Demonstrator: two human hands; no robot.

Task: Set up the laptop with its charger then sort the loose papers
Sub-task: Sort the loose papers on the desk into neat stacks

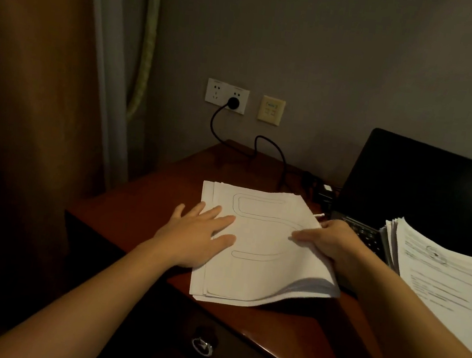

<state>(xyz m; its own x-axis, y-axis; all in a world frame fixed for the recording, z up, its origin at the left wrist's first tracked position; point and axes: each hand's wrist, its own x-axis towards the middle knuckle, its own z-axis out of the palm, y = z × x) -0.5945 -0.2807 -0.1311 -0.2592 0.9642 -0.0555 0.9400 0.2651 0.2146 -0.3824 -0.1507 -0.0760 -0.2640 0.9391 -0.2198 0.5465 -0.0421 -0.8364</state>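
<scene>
Two hands meet a paper stack (pixel 257 241) at frame centre on your wooden desk (pixel 135 211): your left hand (pixel 195 233) lies flat on its left side, fingers spread; your right hand (pixel 331 241) clamps its lifted right edge. At right stands the open laptop (pixel 420 195), its charger cable (pixel 274 148) plugged into the wall socket (pixel 218 95).

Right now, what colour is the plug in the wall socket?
The plug is black, in a white socket; the head view shows it best.
</scene>
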